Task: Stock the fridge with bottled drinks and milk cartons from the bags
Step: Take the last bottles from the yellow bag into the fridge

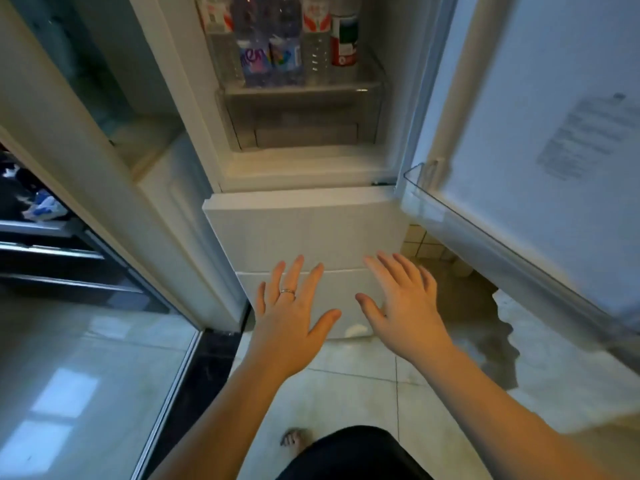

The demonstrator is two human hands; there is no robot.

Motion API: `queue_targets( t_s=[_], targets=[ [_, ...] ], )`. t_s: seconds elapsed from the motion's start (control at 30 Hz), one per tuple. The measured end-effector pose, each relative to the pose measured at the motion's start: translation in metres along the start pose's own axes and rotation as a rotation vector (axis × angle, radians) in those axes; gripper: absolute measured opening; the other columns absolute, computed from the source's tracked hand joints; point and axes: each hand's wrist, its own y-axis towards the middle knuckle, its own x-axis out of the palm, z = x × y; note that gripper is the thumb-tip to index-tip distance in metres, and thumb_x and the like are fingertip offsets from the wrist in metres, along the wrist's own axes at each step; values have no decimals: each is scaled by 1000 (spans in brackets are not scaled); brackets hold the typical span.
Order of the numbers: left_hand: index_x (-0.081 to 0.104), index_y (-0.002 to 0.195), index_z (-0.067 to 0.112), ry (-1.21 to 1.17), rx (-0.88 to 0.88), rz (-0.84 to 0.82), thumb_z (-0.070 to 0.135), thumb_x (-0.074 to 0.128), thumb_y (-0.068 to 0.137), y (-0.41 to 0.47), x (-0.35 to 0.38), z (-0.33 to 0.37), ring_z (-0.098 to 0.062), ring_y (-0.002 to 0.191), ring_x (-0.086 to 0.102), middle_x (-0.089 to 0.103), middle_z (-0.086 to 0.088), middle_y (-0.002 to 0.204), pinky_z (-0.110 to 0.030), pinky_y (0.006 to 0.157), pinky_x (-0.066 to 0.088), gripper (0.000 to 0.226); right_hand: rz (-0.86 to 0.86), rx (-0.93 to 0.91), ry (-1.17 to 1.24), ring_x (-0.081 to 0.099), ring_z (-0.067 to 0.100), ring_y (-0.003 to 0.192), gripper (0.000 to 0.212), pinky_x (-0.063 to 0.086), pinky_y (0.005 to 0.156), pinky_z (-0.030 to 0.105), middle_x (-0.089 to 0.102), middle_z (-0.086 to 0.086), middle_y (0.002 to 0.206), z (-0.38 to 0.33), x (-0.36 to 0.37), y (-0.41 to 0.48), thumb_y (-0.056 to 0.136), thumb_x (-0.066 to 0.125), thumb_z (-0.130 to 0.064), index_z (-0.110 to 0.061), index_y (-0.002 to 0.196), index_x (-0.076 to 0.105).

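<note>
The white fridge (304, 233) stands open in front of me. On its lowest shelf stand several bottled drinks: two purple-labelled bottles (270, 57), clear water bottles with red-and-white labels (315, 39), and a red, white and green bottle (344, 39). Below them is a clear crisper drawer (301, 116). My left hand (291, 317), with a ring on one finger, and my right hand (401, 306) hover side by side before the lower drawer fronts, fingers spread and straight, holding nothing. No bags are in view.
The open fridge door (540, 161) swings out on the right, with a clear door bin (436, 202) at its base. A glass sliding door (97, 375) is on the left. Pale floor tiles (363, 368) lie below, and my bare foot (294, 439) shows at the bottom.
</note>
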Motion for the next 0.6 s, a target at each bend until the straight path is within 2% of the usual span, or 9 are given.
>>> queue_targets(
  t_s=[0.17,0.33,0.47,0.6],
  targets=[
    [-1,155,41,15,-77,-97,77,4,82,-63,66,71,-22,151,-15,-10,6,165,-46,119,-7,81,-141,-7,14,15,21,147,58,9,117,49,27,-6,157,69,-7,-89,95,43,-51,-31,148,31],
    [2,155,41,-24,-146,-173,70,24,92,-115,110,153,-22,151,-14,-8,7,166,-49,120,-3,73,-180,6,-8,16,20,147,58,8,117,46,26,-8,157,140,-33,-167,95,44,-51,-33,149,31],
    [5,155,40,-7,-128,-250,67,28,94,-136,138,214,-22,152,-12,-6,6,166,-51,121,-1,71,-208,72,-3,16,20,147,58,11,118,48,27,-8,157,191,-52,-217,95,46,-51,-32,148,32],
    [3,155,41,19,-39,-365,68,28,94,-141,163,271,-22,152,-13,-7,7,166,-50,121,-1,71,-168,181,9,27,23,142,55,17,114,49,39,-5,150,235,-71,-258,92,49,-48,-28,143,41]
  ],
)
